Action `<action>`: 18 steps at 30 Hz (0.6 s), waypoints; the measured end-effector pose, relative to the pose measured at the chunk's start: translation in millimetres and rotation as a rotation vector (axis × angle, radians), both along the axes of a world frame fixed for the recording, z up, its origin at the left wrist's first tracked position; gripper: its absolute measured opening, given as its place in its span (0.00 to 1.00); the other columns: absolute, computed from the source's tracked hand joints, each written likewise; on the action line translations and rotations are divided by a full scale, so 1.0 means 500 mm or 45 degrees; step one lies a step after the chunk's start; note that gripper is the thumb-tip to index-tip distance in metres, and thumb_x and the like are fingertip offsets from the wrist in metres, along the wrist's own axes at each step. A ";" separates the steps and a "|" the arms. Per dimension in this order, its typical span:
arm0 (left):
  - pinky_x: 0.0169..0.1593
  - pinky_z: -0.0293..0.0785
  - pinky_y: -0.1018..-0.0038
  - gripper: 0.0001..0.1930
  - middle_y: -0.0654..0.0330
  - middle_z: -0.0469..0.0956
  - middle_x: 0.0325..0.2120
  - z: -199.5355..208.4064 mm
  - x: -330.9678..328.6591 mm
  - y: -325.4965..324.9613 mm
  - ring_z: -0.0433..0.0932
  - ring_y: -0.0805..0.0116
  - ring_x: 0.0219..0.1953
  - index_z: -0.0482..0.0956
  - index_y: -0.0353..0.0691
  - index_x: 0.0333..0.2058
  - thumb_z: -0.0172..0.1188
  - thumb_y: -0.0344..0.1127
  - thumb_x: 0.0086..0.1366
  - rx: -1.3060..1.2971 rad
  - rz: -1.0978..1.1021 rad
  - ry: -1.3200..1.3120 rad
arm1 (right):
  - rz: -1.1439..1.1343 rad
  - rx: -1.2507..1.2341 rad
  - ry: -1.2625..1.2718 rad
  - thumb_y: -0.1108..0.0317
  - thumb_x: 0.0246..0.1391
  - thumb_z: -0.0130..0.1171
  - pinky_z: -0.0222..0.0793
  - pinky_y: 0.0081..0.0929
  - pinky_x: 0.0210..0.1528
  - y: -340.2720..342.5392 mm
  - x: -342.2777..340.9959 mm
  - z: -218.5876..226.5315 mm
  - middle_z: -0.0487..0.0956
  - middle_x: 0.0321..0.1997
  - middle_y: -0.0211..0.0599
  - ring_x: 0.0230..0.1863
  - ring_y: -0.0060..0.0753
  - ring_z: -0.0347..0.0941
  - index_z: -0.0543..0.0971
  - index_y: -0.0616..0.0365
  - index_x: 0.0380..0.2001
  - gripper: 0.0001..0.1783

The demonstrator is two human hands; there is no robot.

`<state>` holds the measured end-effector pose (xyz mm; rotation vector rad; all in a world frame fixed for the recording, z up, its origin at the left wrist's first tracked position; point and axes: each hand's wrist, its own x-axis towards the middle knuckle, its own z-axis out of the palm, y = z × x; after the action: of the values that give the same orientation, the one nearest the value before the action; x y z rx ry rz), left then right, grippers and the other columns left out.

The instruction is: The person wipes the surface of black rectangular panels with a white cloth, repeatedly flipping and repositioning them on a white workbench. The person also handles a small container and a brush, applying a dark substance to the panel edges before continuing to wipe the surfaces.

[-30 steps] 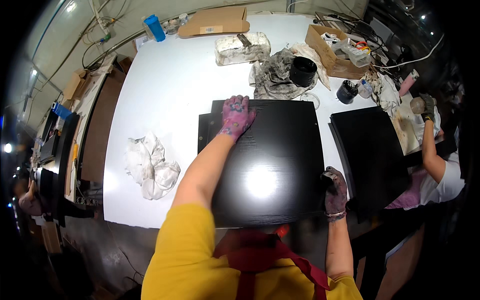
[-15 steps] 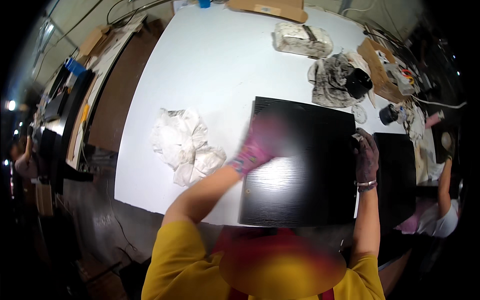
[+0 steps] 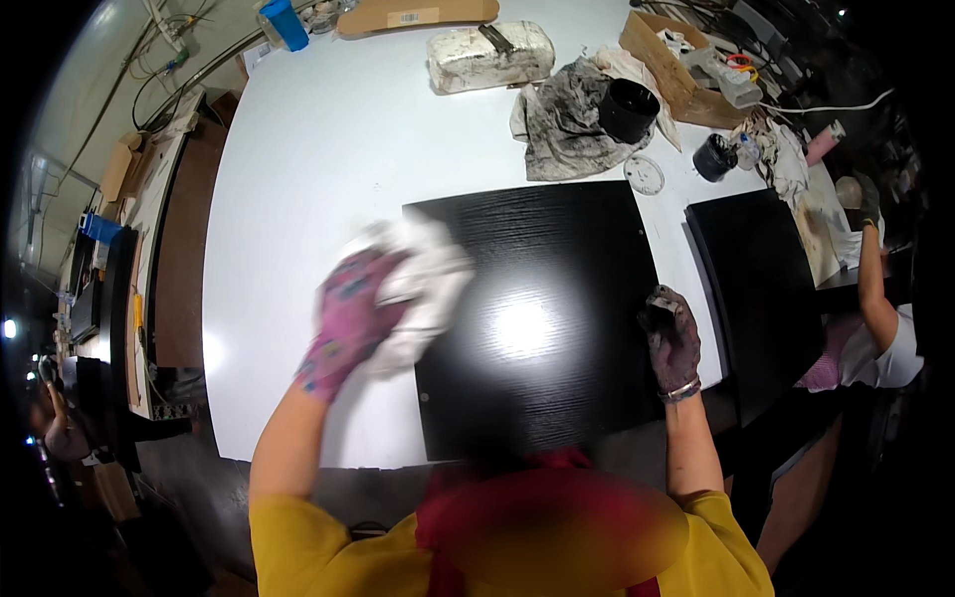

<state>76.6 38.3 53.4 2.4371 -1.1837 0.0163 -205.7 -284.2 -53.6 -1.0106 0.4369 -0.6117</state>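
A glossy black square panel lies flat on the white table in front of me. My left hand, in a pink patterned glove, is closed on a crumpled white cloth and carries it over the panel's left edge; the hand and cloth are blurred by motion. At the panel's right edge rests my right hand, wearing a dark stained glove and gripping the panel there.
A second black panel lies to the right, with another person beside it. Farther back sit a stained rag, a black pot, a wrapped whitish block, a small dark jar and a cardboard box.
My left hand left the panel, went to the white cloth lying on the table at the left, picked it up and brought it to the panel's left edge. The right hand stayed on the right edge.
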 end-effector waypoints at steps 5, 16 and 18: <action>0.58 0.64 0.56 0.30 0.54 0.73 0.53 -0.136 -0.089 -0.416 0.70 0.52 0.56 0.73 0.47 0.54 0.66 0.49 0.52 -0.230 -0.591 -0.222 | 0.002 0.210 -0.145 0.52 0.61 0.53 0.71 0.33 0.55 -0.008 0.008 -0.010 0.77 0.49 0.38 0.53 0.33 0.73 0.69 0.62 0.56 0.28; 0.46 0.74 0.59 0.22 0.50 0.80 0.38 -0.073 0.196 -0.105 0.78 0.53 0.40 0.78 0.41 0.46 0.57 0.49 0.59 0.328 0.223 -0.389 | -0.040 0.147 -0.286 0.57 0.62 0.52 0.69 0.26 0.50 -0.013 0.017 -0.019 0.75 0.45 0.38 0.44 0.28 0.72 0.71 0.68 0.52 0.24; 0.53 0.71 0.60 0.24 0.48 0.77 0.46 -0.100 0.097 -0.072 0.75 0.52 0.49 0.75 0.40 0.50 0.59 0.47 0.58 0.149 0.126 -0.185 | -0.004 0.142 -0.282 0.58 0.62 0.52 0.69 0.29 0.53 -0.014 0.015 -0.040 0.76 0.46 0.39 0.46 0.30 0.72 0.70 0.68 0.54 0.25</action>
<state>125.3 2.4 3.6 2.6340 -1.1522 0.1608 -198.4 -291.0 -73.6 -0.8256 0.2743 -0.6863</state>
